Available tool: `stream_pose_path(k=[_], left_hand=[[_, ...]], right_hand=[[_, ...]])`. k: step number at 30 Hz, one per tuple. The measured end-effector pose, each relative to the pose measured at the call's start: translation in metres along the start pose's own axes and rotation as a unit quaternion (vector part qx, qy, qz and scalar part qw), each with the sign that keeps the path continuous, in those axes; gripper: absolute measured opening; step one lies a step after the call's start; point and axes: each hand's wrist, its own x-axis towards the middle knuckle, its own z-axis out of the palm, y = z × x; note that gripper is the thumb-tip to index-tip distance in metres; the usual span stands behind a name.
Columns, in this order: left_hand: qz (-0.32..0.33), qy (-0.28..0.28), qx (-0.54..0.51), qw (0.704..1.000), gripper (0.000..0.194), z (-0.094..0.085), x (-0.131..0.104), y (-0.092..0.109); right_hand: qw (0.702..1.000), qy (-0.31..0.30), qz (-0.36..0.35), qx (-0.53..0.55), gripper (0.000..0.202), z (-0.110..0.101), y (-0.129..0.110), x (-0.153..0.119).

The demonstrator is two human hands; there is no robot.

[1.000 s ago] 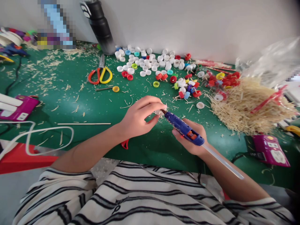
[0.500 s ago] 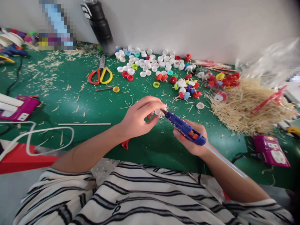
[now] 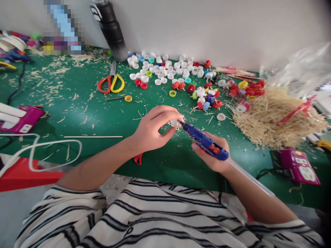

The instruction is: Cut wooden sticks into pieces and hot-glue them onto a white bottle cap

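Observation:
Between its thumb and fingers, my left hand (image 3: 155,129) pinches a white bottle cap (image 3: 174,123) just above the table. My right hand (image 3: 216,151) is wrapped round a blue glue gun (image 3: 203,139) with a clear glue stick (image 3: 250,177) running out of its back along the forearm. The gun's nozzle points left and meets the cap; whether it touches the cap's inside is hidden. Below my left wrist lies a small red piece (image 3: 138,159), partly covered.
Many white and coloured caps (image 3: 178,71) lie at the back, near scissors (image 3: 111,82) and a black bottle (image 3: 112,31). A heap of thin wooden sticks (image 3: 274,117) is at right, by a magenta box (image 3: 298,165). A single stick (image 3: 93,136) and a white cable (image 3: 55,141) lie left.
Almost nothing differs. Both hands stay in place with the nozzle at the cap; the glue gun has shifted very slightly to the right.

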Motion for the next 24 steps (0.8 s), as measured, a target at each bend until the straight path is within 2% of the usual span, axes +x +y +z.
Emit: stream_pose_path(k=[8, 24], left_hand=[[0.007, 0.002, 0.017, 1.000, 0.028, -0.0007, 0.0005, 0.0001], [0.008, 0.002, 0.011, 1.000, 0.029, -0.0007, 0.0007, 0.0013]], right_hand=[[1.000, -0.003, 0.009, -0.006, 0.019, 0.0006, -0.0001, -0.0011], [0.999, 0.010, -0.022, -0.032, 0.020, 0.0009, -0.0036, 0.0014]])
